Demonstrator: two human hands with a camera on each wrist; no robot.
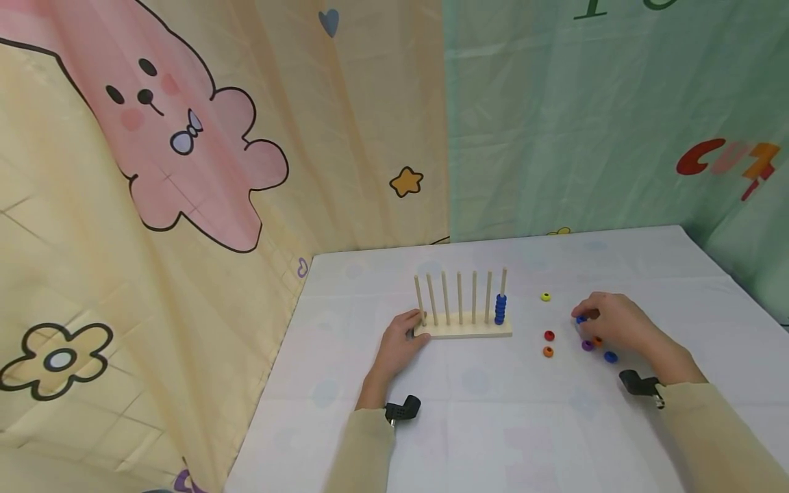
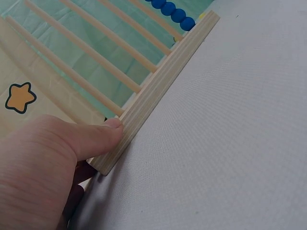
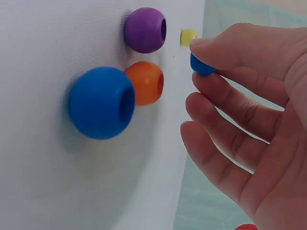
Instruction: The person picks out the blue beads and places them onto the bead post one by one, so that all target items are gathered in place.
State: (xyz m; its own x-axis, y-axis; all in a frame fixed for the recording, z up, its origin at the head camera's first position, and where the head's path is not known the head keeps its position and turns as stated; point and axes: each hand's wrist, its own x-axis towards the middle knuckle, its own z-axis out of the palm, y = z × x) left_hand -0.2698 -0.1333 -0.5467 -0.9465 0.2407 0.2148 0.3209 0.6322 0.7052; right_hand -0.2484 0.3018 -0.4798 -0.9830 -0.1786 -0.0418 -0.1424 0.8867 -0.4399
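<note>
A wooden rack (image 1: 462, 330) with a row of upright pegs stands on the table. Its rightmost peg carries a stack of blue beads (image 1: 500, 309); the other pegs are bare. My left hand (image 1: 397, 342) grips the left end of the base, the thumb along its front face in the left wrist view. To the right, my right hand (image 1: 619, 325) pinches a blue bead (image 3: 201, 66) between thumb and fingertips, just over the table. Below that hand lie a purple bead (image 3: 145, 30), an orange bead (image 3: 146, 83) and another blue bead (image 3: 101, 103).
Between rack and right hand lie a yellow bead (image 1: 545, 297), a red bead (image 1: 549, 335) and a second orange bead (image 1: 548, 352). A white cloth covers the table (image 1: 481, 424). Printed curtains (image 1: 370, 123) hang behind it and on the left.
</note>
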